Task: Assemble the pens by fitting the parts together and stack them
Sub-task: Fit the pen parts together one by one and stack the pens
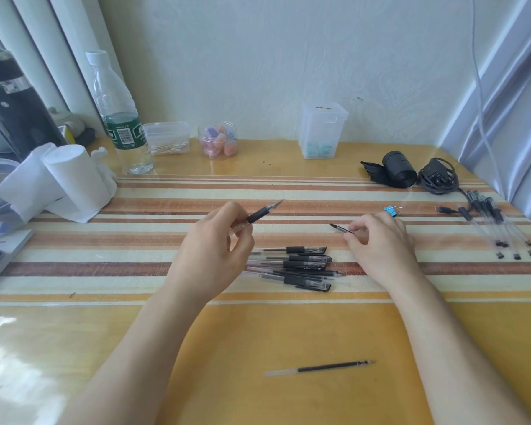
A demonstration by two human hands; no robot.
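I see the left hand [210,253] curled round a clear-barrelled pen [259,213] with a black rubber grip, its bare tip aimed toward 2 o'clock above the striped mat [135,210]. The right hand [377,240] pinches one slim black cap [341,229], pointed back at the pen and well apart from it. Between the wrists lies a pile of capped pens [295,266]; I count four caps, and the rest overlaps too much. From the pile, one loose refill [319,369] lies at 6 o'clock on the glossy yellow table [74,348]. A blue binder clip [391,210] sits just behind the right hand, a blurred row of barrels [500,228] at 3 o'clock, a black roll [399,173] at 2, and a plastic bottle [118,118] at 10.
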